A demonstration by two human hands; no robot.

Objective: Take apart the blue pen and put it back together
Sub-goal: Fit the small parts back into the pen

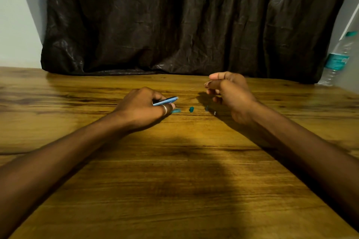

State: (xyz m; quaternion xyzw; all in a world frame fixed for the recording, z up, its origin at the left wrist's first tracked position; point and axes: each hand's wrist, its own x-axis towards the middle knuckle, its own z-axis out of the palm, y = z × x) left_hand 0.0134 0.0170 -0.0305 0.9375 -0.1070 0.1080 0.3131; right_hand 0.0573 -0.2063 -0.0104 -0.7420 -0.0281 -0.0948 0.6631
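Observation:
My left hand (144,105) is closed around the blue pen barrel (166,101), whose open end points right. A ring sits on one finger of that hand. My right hand (227,91) is raised just above the table and pinches a thin, pale refill (191,89) that sticks out to the left toward the barrel. On the wooden table (174,170) between the hands lie small pen parts: a teal piece (176,111) by my left fingers, a teal cap-like bit (191,109), another teal bit (207,108) and a tiny silvery part (214,113).
A dark crumpled cloth (184,21) hangs along the table's far edge. A plastic water bottle (338,60) with a teal label and cap stands at the far right. Pale wall shows at both sides.

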